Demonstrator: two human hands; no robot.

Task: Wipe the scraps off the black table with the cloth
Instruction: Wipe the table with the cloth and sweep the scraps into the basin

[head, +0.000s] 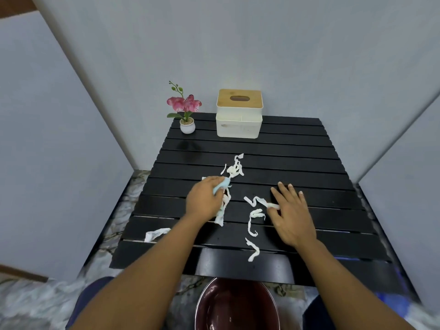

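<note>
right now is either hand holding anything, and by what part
The left hand grips the light blue cloth, bunched up in its grasp. The right hand lies flat on the table, holding nothing.

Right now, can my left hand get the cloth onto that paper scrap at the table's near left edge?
Probably yes. The left hand grips the cloth, and the paper scrap lies uncovered nearer you, to its left; nothing stands between them.

No text, label, brand, number or sign can be read; the only mark is a faint greyish smudge on the front of the white plastic tissue box with a wooden lid (239, 126), upper centre of the frame, too blurred to tell.
</note>
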